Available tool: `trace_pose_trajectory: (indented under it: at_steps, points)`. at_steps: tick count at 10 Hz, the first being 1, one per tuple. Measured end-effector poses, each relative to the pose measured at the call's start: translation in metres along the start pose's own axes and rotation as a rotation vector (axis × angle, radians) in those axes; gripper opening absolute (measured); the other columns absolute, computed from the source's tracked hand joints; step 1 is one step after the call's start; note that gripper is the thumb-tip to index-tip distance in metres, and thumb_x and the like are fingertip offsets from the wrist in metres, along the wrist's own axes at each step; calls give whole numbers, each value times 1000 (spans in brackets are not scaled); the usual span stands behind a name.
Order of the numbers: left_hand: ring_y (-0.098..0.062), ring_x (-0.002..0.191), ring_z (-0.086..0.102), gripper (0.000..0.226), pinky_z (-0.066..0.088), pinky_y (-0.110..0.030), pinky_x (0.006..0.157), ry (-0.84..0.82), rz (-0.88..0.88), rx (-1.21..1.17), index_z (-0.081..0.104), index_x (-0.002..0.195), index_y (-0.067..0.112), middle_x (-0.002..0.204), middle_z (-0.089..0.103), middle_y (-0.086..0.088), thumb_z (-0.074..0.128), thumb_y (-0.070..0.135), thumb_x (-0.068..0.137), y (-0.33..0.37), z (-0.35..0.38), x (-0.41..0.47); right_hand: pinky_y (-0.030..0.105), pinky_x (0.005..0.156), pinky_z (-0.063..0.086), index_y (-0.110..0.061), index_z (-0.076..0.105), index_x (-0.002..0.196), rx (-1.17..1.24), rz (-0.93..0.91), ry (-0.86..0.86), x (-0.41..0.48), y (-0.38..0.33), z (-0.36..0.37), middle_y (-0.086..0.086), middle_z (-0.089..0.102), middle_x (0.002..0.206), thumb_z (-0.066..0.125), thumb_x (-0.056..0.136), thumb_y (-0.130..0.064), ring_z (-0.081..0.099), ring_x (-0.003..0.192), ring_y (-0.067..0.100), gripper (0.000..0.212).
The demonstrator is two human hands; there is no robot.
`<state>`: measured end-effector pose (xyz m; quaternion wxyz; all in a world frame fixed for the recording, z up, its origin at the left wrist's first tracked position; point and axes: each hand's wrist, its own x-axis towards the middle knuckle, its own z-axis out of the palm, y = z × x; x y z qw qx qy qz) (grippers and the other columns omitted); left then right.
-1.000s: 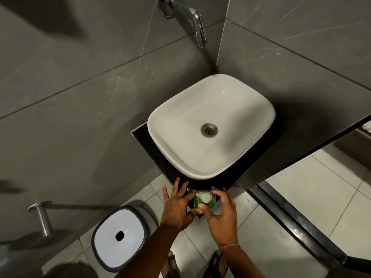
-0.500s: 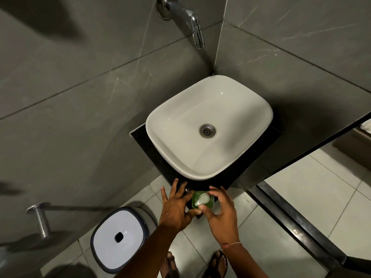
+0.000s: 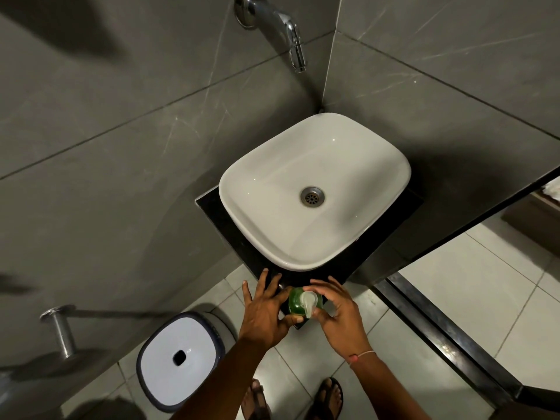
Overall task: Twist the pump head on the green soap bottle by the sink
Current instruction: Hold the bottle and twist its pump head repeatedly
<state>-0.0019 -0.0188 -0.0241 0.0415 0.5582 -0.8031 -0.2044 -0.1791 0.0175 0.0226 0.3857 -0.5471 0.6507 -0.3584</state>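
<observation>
Beside one sink (image 3: 315, 189), two hands grip one green soap bottle (image 3: 296, 303).

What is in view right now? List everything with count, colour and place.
sink: 1, white, on the black counter in the wall corner
drain: 1, metal, in the sink
counter: 1, black, under the sink
tap: 1, chrome, on the wall above the sink
bottle: 1, green, on the counter's near corner
pump head: 1, white, on the bottle
bin: 1, white lid with dark rim, on the floor, left
wall bar: 1, metal, left wall
sandals: 2, dark, on the feet
left hand: 1, against the bottle's left side
right hand: 1, fingers around the pump head, thread at the wrist
</observation>
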Motion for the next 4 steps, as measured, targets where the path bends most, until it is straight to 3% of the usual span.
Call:
trace_pose_trajectory:
  at_steps: [2,3,4]
  points:
    - [-24,145,-8,72,-18,-60,108,-14,9,11,42,138,34,156,25,-2,49,71,77,0,-2,-1,31,111,25,-47,63,106,-16,-22,-43,4,-4,-4,-26,57,120,72,74,-1,32,125,-15,57]
    - [-24,145,-10,72,-19,-60,108,-21,13,27,40,139,33,157,22,-2,51,70,78,2,-3,1,31,111,24,-51,53,121,-11,-3,-78,1,-3,-3,-25,50,130,73,75,-4,30,131,-7,69]
    - [-24,144,-14,85,-21,-57,107,-56,-15,55,31,144,31,159,13,-2,42,79,74,-2,0,-5,29,108,31,-53,44,126,29,56,-49,-8,-4,-6,-17,52,132,74,76,-6,39,128,-1,75]
